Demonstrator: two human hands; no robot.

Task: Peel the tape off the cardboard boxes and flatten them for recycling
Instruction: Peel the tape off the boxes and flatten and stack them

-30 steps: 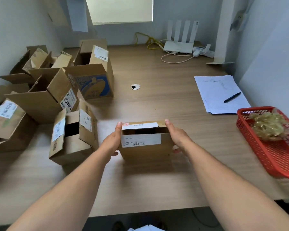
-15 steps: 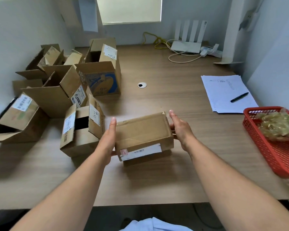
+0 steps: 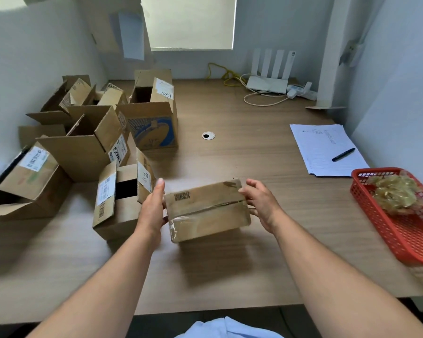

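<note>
Desk [image 3: 230,276]: wood top, everything referenced to it. Cluster of opened boxes [image 3: 83,147] on the desk's left side. Red basket [image 3: 396,230] at desk's right edge, wad of peeled tape [image 3: 394,195] inside. Small box [image 3: 206,209] near desk's front centre, long axis left-right, right end skewed slightly away, taped seam face up, barcode at its upper left. Left hand [image 3: 153,209] flat against the box's left end, fingers extended. Right hand [image 3: 263,203] half-curled, fingertips on the right end at the seam. Box clamped between both.
</note>
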